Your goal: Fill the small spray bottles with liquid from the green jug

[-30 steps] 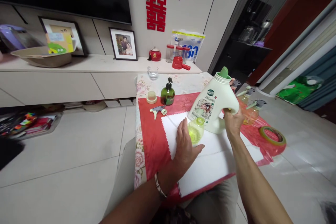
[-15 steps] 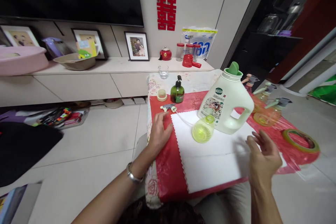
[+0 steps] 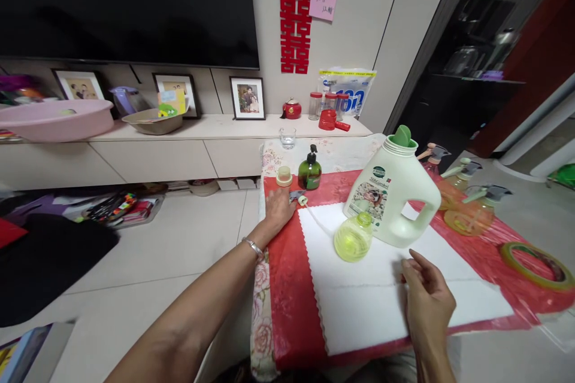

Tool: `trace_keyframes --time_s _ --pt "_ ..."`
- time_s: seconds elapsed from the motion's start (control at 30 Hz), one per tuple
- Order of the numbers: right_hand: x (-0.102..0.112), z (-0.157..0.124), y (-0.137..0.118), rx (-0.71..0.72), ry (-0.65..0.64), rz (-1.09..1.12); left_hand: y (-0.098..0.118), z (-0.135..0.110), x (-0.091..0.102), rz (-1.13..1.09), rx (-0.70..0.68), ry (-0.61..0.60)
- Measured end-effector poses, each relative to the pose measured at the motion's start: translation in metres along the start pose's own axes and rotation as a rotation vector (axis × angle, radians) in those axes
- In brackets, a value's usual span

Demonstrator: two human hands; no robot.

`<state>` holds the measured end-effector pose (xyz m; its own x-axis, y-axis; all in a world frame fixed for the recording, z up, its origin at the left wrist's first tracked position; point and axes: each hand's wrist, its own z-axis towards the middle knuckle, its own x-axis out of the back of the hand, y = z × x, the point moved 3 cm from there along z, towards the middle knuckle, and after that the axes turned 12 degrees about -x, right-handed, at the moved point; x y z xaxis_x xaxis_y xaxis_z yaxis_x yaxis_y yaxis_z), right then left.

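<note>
My left hand reaches to the far left of the table, and its fingers close over a loose spray head. The spray head's thin tube trails across the white cloth. My right hand hovers over the cloth near the front edge, fingers loosely apart and holding nothing. A small round yellow-green bottle stands uncapped on the cloth between my hands. Right behind it stands a large white detergent jug with a green spout.
A dark green pump bottle, a cream cap and a glass sit at the table's far end. Amber spray bottles and a tape roll lie to the right. A red cover lies under the cloth. Tiled floor on the left.
My right hand let go of the jug and drew back toward me. My left hand left the small bottle and moved to the spray head. The camera swung left.
</note>
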<state>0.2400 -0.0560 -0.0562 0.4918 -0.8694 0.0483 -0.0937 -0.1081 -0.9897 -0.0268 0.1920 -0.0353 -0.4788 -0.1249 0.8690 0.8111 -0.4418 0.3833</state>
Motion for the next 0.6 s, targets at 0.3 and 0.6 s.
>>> trace_keyframes --time_s 0.3,0.6 --pt "0.001 0.005 0.007 -0.025 -0.018 -0.041 -0.001 -0.007 0.007 0.038 -0.03 0.063" --pt "0.001 0.003 0.009 -0.008 -0.031 -0.03 0.007 -0.028 0.068 -0.408 -0.068 0.476"
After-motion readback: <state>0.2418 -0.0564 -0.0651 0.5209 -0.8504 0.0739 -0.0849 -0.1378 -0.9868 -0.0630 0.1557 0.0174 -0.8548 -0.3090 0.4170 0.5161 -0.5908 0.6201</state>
